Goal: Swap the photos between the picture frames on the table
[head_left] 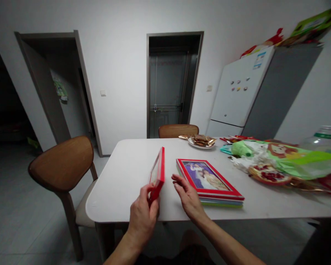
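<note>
Upright and nearly edge-on, a red picture frame (161,167) is held by its near lower end in my left hand (143,209), whose fingers wrap round it above the table's front part. My right hand (188,197) is raised just right of that frame, fingers stretched and slightly apart, touching neither it nor anything else that I can make out. Beside and beyond my right hand lies a stack of frames; its top one is a red-bordered frame (209,178) with a picture on purple, face up. Blue-grey and green edges show beneath it.
On the white table (121,176), a plate (201,146) of gold-wrapped items sits at the back. Green plastic packaging (289,156), a cut pomegranate (269,175) and a clear bottle (324,140) are at the right. Wooden chairs stand left (63,162) and behind (178,130).
</note>
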{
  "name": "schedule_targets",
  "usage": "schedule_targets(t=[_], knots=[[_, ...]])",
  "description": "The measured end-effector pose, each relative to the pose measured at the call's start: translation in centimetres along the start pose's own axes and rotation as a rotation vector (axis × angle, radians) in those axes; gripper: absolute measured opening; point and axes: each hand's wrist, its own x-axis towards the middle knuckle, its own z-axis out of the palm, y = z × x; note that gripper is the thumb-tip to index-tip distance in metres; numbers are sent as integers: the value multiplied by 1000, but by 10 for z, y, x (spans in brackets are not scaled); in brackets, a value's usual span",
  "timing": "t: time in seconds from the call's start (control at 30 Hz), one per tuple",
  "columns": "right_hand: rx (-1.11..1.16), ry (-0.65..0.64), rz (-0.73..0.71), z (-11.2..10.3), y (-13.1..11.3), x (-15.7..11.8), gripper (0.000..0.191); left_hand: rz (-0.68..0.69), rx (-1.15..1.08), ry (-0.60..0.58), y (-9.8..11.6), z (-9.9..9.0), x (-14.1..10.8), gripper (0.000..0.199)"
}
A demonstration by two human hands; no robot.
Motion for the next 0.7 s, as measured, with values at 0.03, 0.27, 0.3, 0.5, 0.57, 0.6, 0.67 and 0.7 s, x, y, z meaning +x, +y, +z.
schedule_targets(t=[0.03, 0.27, 0.3, 0.5, 0.57, 0.6, 0.67, 0.7], knots=[[-6, -71, -1, 8, -1, 1, 40, -64, -105, 47, 0, -4, 2, 37], [-281, -309, -95, 46, 0, -2, 38, -349, -551, 201, -41, -12, -6, 45], [-329, -333, -115, 46, 1, -2, 38, -376, -590, 203, -46, -12, -11, 48], [-522, -418, -185, 40, 6, -6, 37, -645, -741, 24, -58, -14, -40, 49], [-570, -440, -187, 37, 7, -8, 36, -709, -723, -30, -59, -16, -48, 45], [-589, -449, -190, 36, 8, -8, 36, -712, -700, -36, -59, -18, -51, 43], [-617, -462, -198, 34, 9, -10, 36, -653, -625, -27, -60, -21, -55, 40], [-627, -461, -203, 33, 9, -10, 37, -597, -563, -32, -61, -24, -55, 36]])
